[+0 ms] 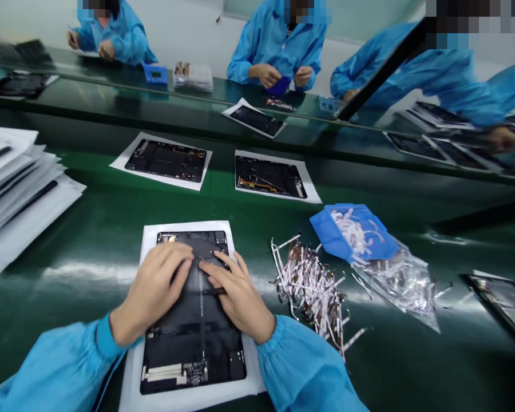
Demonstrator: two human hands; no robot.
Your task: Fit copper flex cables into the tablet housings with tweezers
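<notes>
A black tablet back housing (193, 349) lies on a white sheet (187, 227) on the green bench, with a connector board and pale strips at its near end. My left hand (152, 292) rests flat on its upper part, fingers spread. My right hand (238, 300) presses beside it with its fingertips on the housing, over a thin black strip (214, 292). Nearest my right hand is a loose heap of white and copper flex cables (311, 292). Both sleeves are blue.
A plastic bag of cables (399, 280) and a blue sheet (354, 232) lie right of the heap. Two housings on white sheets (167, 163) sit ahead, beside a stack of white sheets (21, 189) at left. Co-workers in blue gowns (278, 51) work across the bench.
</notes>
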